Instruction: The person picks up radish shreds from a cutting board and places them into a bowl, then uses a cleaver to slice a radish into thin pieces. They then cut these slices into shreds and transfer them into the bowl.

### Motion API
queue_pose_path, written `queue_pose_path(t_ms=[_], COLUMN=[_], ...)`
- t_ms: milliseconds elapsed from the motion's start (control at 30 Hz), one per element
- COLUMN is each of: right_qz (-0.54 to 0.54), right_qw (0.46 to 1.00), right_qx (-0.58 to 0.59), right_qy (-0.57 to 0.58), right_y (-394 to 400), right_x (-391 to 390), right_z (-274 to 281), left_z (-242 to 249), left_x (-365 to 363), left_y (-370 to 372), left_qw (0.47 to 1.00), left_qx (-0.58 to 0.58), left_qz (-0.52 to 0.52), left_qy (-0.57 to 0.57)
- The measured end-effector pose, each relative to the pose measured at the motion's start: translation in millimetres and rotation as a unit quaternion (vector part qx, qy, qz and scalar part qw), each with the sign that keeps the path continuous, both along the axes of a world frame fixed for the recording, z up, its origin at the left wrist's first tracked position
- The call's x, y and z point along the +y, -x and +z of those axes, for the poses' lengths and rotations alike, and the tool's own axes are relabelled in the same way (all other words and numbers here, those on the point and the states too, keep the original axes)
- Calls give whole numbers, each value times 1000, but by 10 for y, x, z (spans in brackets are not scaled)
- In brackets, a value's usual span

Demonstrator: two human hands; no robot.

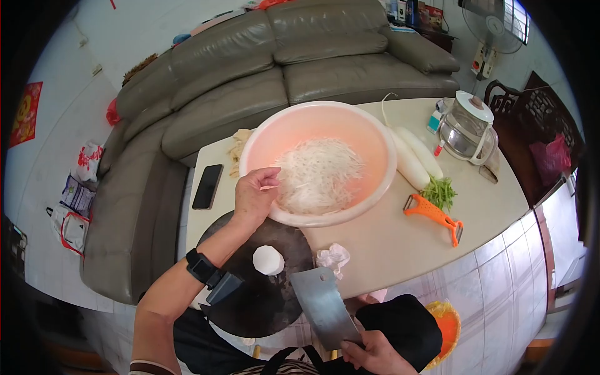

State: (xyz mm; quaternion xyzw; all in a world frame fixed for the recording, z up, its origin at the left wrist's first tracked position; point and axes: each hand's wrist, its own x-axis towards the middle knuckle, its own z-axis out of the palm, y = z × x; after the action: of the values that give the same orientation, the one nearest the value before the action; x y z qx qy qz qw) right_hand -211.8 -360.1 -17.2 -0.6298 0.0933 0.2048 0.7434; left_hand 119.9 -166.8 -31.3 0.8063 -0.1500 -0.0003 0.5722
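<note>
My left hand (255, 195) is over the left rim of a large pink basin (262, 140), its fingers curled together. Anything between those fingertips is too small to make out. Shredded white radish (322, 175) lies heaped in the basin. My right hand (374, 355) grips a cleaver (324, 306) by its handle, with the broad blade at the right edge of a round dark chopping board (240, 312). On that board stands a short cut piece of white radish (268, 260), below my left hand.
Two whole white radishes (409, 159) lie right of the basin, near green trimmings (439, 192) and an orange peeler (435, 219). A glass jug (465, 131) stands at the back right. A phone (207, 187) and crumpled tissue (333, 259) are on the table.
</note>
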Motion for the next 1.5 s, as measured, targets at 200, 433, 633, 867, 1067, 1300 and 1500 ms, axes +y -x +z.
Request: queue_pose_path(t_ms=[200,433,633,867,1067,1300,1500], right_qz=[-19,-38,-66,-57,-2,6,13], right_qw=[1000,998,993,991,993,994,993], right_qx=[1,-40,-74,-87,-53,-32,-35], right_qy=[1,18,70,86,105,109,116], right_y=[15,43,42,36,97,82,61], right_x=[31,61,102,90,78,98,110], right_z=[-16,-87,-69,-56,-305,-318,-314], left_z=[113,-45,139,53,82,229,251], left_x=[-110,-35,-178,-186,-110,-70,16], left_y=[-28,-116,6,-13,-52,-11,-91], left_qw=[999,995,986,922,978,970,964], left_qx=[27,-72,-58,-323,-63,-40,224], left_qz=[-17,-45,-49,-93,-89,-66,-16], left_qy=[-15,-51,-150,-193,-178,-229,142])
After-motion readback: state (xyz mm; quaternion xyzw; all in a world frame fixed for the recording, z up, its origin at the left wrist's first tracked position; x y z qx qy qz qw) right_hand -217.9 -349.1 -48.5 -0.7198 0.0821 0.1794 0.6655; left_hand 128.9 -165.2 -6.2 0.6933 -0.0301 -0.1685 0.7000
